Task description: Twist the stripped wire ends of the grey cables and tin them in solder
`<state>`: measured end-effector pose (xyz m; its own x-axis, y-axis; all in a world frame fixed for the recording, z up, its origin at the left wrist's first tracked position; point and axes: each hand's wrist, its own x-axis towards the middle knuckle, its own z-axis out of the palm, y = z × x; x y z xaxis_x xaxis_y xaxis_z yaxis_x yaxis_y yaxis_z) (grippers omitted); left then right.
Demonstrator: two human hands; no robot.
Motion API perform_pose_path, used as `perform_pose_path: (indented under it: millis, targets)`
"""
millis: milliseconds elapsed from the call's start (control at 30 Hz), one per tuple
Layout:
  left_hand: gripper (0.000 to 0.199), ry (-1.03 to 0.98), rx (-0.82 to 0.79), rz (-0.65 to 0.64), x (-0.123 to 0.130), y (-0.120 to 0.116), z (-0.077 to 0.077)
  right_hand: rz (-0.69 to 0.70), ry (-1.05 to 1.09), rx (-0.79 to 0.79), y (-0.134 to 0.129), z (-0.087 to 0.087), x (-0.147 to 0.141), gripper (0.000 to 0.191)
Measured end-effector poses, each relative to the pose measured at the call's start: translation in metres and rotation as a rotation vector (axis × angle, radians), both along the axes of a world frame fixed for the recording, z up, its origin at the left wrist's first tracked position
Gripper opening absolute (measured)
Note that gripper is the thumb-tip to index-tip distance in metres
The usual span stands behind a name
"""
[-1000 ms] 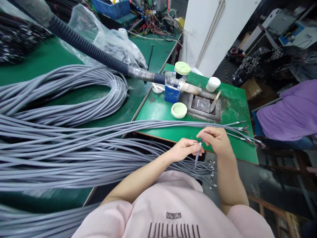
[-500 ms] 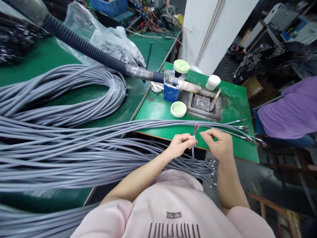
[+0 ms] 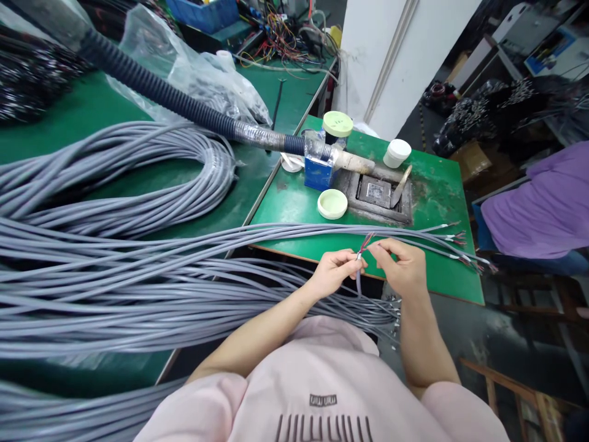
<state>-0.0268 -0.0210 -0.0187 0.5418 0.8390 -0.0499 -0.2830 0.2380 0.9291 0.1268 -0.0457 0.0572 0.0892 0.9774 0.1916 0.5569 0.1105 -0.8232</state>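
Note:
Near the front edge of the green table, my left hand [image 3: 339,271] pinches a grey cable [image 3: 359,285] just below its stripped end. Thin reddish inner wires [image 3: 365,244] fan out above a white band there. My right hand [image 3: 401,265] is closed in a pinch at these wires, its thumb and forefinger touching their right side; which strands lie between the fingertips is too small to tell. Just beyond both hands runs a row of grey cables [image 3: 299,228], their stripped ends [image 3: 460,239] lying toward the right table edge.
A solder pot [image 3: 378,191] sits in the table, with a scraper [image 3: 401,186] on it and an extraction hose [image 3: 184,101] reaching over from the left. Around it stand a shallow pale dish [image 3: 332,204] and a white jar [image 3: 396,153]. A person in purple [image 3: 538,202] is at the right.
My right hand has moved left to the wires, closing the gap to my left hand. The wires now lean to the right. My left hand keeps its hold on the cable.

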Motion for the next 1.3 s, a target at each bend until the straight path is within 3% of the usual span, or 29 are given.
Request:
perform_pose_path:
  millis: [200, 367, 667, 1033, 1133, 1300]
  targets:
    - [0.045, -0.235, -0.348, -0.051, -0.003, 0.001, -0.007, -0.075, 0.132, 0.029, -0.002, -0.018, 0.007, 0.015]
    - [0.045, -0.323, -0.485, -0.061, -0.005, 0.004, -0.006, -0.026, 0.052, 0.081, -0.005, -0.022, 0.007, 0.010]
    - [0.043, -0.335, -0.501, -0.061, -0.004, 0.004, -0.006, 0.031, 0.014, 0.171, -0.003, -0.018, 0.002, 0.008]
    - [0.039, -0.182, -0.293, 0.054, 0.003, 0.003, -0.005, 0.118, 0.013, 0.224, -0.004, -0.026, 0.010, 0.020]
    - [0.039, -0.220, -0.367, 0.084, 0.003, 0.006, 0.001, 0.243, -0.070, 0.281, -0.003, -0.028, 0.013, 0.034]
    - [0.039, -0.378, -0.524, 0.139, 0.001, 0.018, 0.017, 0.507, -0.405, 0.422, 0.005, -0.036, 0.012, 0.050]
